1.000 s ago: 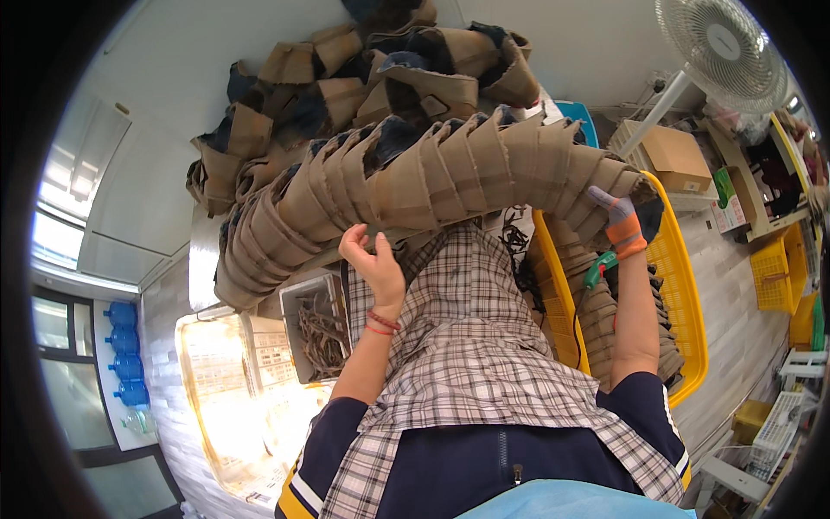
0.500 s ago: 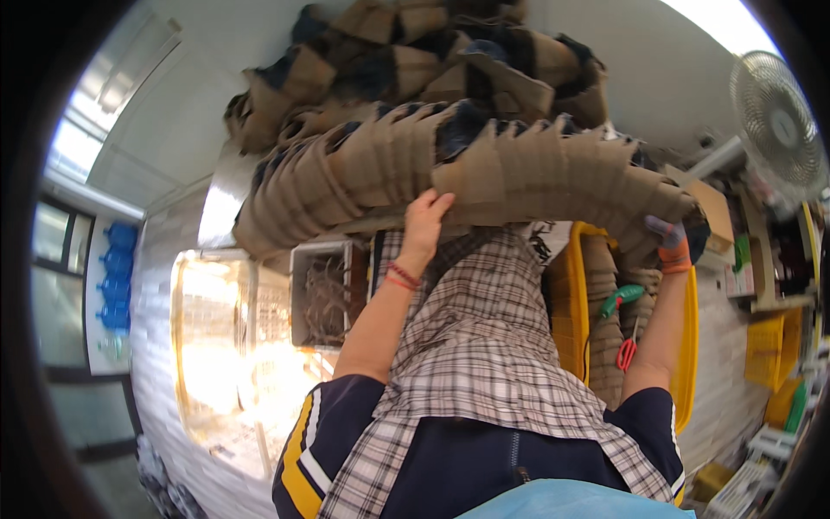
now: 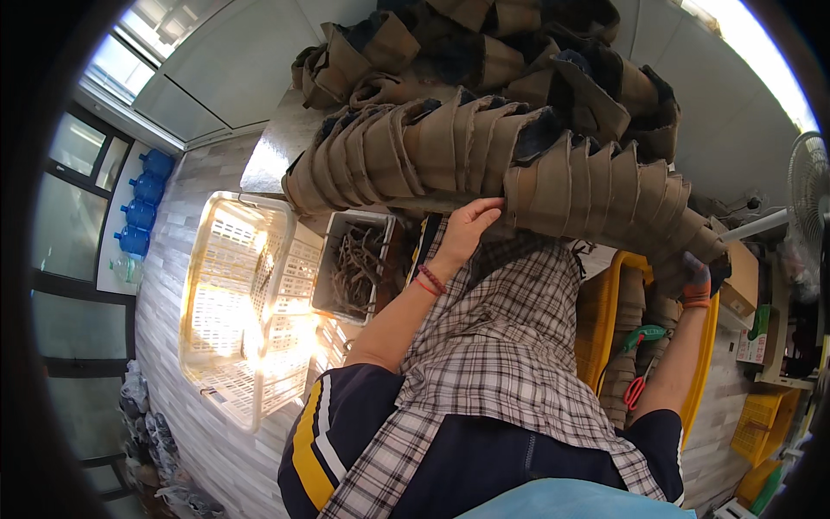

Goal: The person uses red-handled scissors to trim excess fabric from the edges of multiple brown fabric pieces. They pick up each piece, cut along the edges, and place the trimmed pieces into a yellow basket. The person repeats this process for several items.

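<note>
A long, curved row of nested brown fabric pieces (image 3: 562, 186) with dark blue insides stretches across in front of me. At its lower edge, near a gap in the middle, my bare left hand (image 3: 471, 227) grips it, with some fingers hidden. My right hand (image 3: 694, 278), in a grey-purple glove with an orange cuff, closes on the row's right end from below. A green-handled tool (image 3: 644, 335) and red-handled scissors (image 3: 635, 392) lie on more brown pieces in a yellow crate (image 3: 596, 333) by my right forearm.
More brown pieces (image 3: 484, 60) are heaped behind the row on a table (image 3: 281, 156). To the left stand white plastic baskets (image 3: 203, 311) and a grey bin (image 3: 324, 298) of brown strips. A cardboard box (image 3: 739, 277) and a fan (image 3: 808, 186) are at the right.
My view has turned, so the scene sits further right and the left baskets show more clearly. Both hands stay on the row; my left hand remains by the gap.
</note>
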